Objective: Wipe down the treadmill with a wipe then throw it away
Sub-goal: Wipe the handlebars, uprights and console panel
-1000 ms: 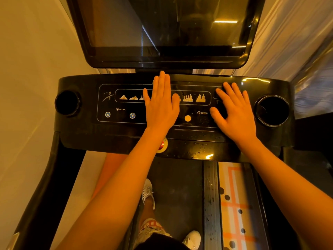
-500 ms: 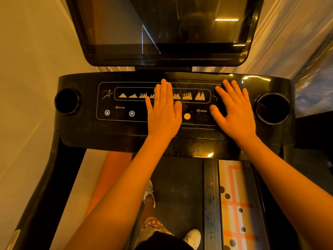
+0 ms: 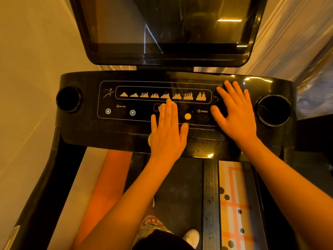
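Pale sliver at the fingertips of the left hand, probably the wipe, otherwise hidden under that flat palm; judged thin, limp, damp, best pinched at an edge. Glossy black treadmill console, hard and slick, lies beneath both hands; right hand rests flat beside the left, fingers spread, holding nothing visible.

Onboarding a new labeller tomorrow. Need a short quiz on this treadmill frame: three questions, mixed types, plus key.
1. True or false: the left hand lies flat on the console.
2. The right hand is nearest to: A the INCLINE arrows, B the right cup holder, C the screen.
3. Fill in: the label by the right thumb reads ____.

Key: 1 true; 2 B; 3 SPEED.
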`<state>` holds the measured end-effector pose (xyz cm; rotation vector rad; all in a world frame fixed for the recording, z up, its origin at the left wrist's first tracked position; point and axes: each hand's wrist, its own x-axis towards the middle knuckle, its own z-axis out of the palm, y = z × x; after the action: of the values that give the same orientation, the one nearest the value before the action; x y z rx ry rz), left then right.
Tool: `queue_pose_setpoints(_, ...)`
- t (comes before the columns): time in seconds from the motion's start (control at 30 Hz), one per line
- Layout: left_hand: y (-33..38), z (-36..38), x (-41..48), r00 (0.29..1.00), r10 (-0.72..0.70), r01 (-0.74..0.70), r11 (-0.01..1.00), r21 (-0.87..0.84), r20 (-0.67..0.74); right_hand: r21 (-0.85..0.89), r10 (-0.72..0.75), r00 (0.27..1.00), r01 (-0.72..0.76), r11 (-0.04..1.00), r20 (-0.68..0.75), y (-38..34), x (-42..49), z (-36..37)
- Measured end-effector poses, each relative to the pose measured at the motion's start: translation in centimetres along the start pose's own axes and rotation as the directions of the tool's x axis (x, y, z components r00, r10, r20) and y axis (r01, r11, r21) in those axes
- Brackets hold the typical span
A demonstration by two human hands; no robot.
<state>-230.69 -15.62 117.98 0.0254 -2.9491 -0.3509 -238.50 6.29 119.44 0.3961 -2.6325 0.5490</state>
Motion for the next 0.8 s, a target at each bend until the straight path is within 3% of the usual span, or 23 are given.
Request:
queue_pose_setpoints(0.23,0.2,-0.3,1.7,0.999,0.044,-0.044,0.999,-0.028,-0.001,-0.005,-0.005,1.0,0.005,1.0,-0.002,0.0,0.0,0.0)
queue_pose_setpoints(0.5,0.3,1.1,-3.2,0.993,0.109,-0.109,0.994,0.011,0.037,-0.013,-0.007,1.0,0.007,1.0,-0.008,0.1,0.0,0.2)
queue_pose_setpoints(0.63,0.8,0.6,-1.8,0.995,0.092,-0.094,0.994,0.05,0.045,-0.007,-0.003,1.0,0.003,1.0,-0.003,0.0,0.0,0.0)
queue_pose_setpoints(0.8,-1.1,1.1,-4.6,0.981,0.175,-0.188,0.963,0.192,0.087,-0.006,-0.001,1.0,0.001,1.0,-0.002,0.1,0.0,0.0)
